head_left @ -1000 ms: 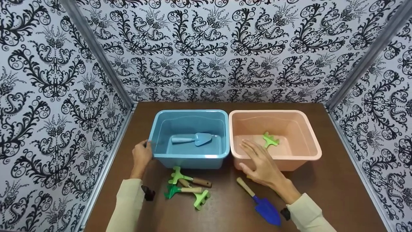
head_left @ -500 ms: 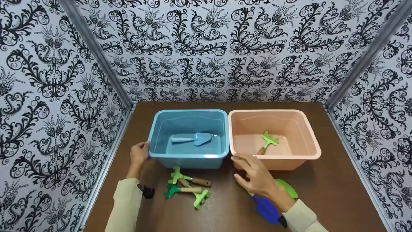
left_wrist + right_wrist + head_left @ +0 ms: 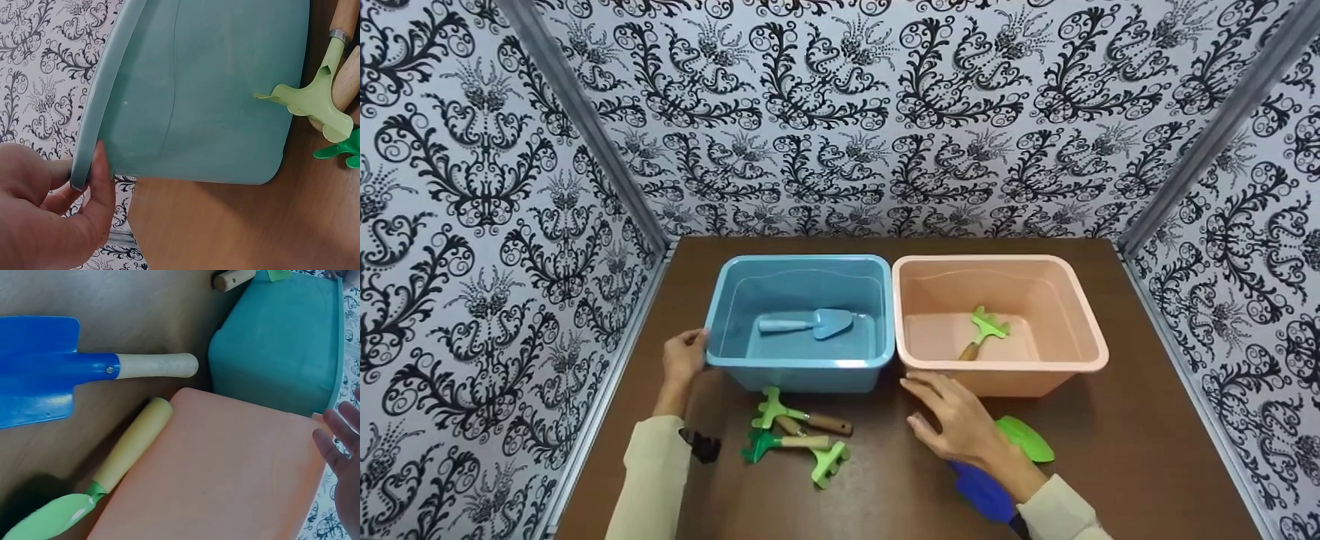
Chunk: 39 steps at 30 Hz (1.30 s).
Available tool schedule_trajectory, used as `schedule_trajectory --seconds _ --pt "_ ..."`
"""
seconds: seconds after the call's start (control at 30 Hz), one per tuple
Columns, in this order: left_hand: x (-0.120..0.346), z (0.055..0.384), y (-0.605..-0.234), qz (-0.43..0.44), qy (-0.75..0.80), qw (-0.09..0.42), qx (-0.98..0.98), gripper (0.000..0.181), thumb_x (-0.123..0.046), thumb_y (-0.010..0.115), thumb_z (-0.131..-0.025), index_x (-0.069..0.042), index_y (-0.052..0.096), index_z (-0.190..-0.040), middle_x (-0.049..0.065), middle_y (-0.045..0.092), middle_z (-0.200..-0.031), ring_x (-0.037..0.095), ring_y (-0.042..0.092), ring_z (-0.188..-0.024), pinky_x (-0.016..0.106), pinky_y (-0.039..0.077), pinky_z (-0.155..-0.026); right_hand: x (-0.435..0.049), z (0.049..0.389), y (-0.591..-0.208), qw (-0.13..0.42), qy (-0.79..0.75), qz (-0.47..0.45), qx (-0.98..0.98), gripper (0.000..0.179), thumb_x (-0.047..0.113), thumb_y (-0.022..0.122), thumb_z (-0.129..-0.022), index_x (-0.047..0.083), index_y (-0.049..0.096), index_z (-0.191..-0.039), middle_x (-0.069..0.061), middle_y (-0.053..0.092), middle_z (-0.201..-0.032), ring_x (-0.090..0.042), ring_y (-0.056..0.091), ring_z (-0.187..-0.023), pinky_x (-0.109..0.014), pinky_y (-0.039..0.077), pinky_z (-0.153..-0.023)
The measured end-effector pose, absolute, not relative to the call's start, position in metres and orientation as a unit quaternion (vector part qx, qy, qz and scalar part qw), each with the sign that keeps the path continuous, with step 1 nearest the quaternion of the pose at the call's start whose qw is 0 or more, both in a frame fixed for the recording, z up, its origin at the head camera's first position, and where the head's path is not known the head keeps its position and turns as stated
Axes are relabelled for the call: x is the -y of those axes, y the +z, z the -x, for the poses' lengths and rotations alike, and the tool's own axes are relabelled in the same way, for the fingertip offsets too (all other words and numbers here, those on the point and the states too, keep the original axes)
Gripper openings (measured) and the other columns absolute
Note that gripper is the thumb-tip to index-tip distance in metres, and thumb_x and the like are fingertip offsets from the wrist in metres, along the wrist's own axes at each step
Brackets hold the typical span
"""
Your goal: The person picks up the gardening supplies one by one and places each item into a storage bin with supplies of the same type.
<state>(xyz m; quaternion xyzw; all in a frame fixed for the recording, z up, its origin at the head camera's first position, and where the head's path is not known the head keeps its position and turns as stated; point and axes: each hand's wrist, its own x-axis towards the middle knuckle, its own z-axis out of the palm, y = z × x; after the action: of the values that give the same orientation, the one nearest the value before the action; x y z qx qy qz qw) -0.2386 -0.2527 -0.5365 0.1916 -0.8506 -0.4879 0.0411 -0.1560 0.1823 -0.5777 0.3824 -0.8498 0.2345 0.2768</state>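
A left hand pinches the rim of a blue bin near its front left corner, the bin standing upright on a brown table; a right hand, fingers loosely spread and holding nothing, hovers before the neighbouring peach bin, though whether a fingertip brushes its wall we cannot tell. We judge that a light pinch serves best, enough to steady the blue bin without tipping it; for the right hand, we would keep the fingers relaxed and clear the blue trowel and green scoop below without knocking either. In the head view that hand and forearm hide both tools' handles; the right wrist view shows them to us, but crops both blades and much of the hand. The light blue trowel lies in plain sight in the blue bin; the light green rake in the peach bin loses its handle end behind the front wall; farther out, overlapping handles in the heap of rakes defeat our sure count.
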Motion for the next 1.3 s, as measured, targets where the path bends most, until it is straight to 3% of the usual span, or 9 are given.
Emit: schedule_trajectory --seconds 0.37,0.6,0.87,1.03,1.3 --pt "0.251 0.237 -0.536 -0.196 -0.512 0.026 0.836 0.04 -0.016 0.045 -0.107 0.014 0.055 -0.132 0.035 0.058 -0.131 0.043 0.057 -0.122 0.052 0.047 -0.103 -0.186 0.147 -0.593 0.279 0.24 -0.348 0.862 0.057 0.018 0.08 -0.076 0.011 0.065 -0.131 -0.009 0.067 -0.122 -0.021 0.066 -0.108 -0.039 0.055 -0.086" --pt "0.25 0.236 -0.536 -0.211 -0.529 0.016 0.822 0.041 -0.017 0.043 -0.107 0.012 0.053 -0.135 0.034 0.056 -0.134 0.041 0.057 -0.122 0.05 0.047 -0.104 -0.192 0.141 -0.606 0.237 0.273 -0.302 0.882 0.055 0.022 0.082 -0.079 0.011 0.066 -0.13 -0.005 0.066 -0.123 -0.02 0.066 -0.108 -0.04 0.055 -0.088" --pt "0.25 0.232 -0.532 -0.201 -0.52 0.012 0.83 0.043 -0.016 0.04 -0.108 0.014 0.049 -0.138 0.035 0.054 -0.135 0.041 0.054 -0.122 0.051 0.046 -0.104 -0.2 0.138 -0.628 0.227 0.273 -0.278 0.893 0.065 0.029 0.09 -0.071 0.009 0.066 -0.128 -0.005 0.066 -0.121 -0.021 0.067 -0.103 -0.04 0.058 -0.079" --pt "0.248 0.234 -0.532 -0.202 -0.499 0.028 0.842 0.042 -0.016 0.042 -0.107 0.014 0.053 -0.134 0.036 0.056 -0.132 0.043 0.056 -0.119 0.052 0.046 -0.103 -0.202 0.137 -0.64 0.234 0.283 -0.27 0.89 0.069 0.024 0.093 -0.065 0.005 0.066 -0.126 -0.007 0.066 -0.119 -0.023 0.068 -0.101 -0.039 0.058 -0.076" --pt "0.247 0.237 -0.537 -0.199 -0.492 0.047 0.846 0.041 -0.015 0.044 -0.106 0.016 0.055 -0.13 0.037 0.058 -0.128 0.045 0.058 -0.117 0.052 0.047 -0.101 -0.2 0.134 -0.651 0.208 0.299 -0.262 0.894 0.071 0.015 0.093 -0.066 0.004 0.063 -0.13 -0.01 0.063 -0.119 -0.023 0.066 -0.103 -0.039 0.056 -0.078"
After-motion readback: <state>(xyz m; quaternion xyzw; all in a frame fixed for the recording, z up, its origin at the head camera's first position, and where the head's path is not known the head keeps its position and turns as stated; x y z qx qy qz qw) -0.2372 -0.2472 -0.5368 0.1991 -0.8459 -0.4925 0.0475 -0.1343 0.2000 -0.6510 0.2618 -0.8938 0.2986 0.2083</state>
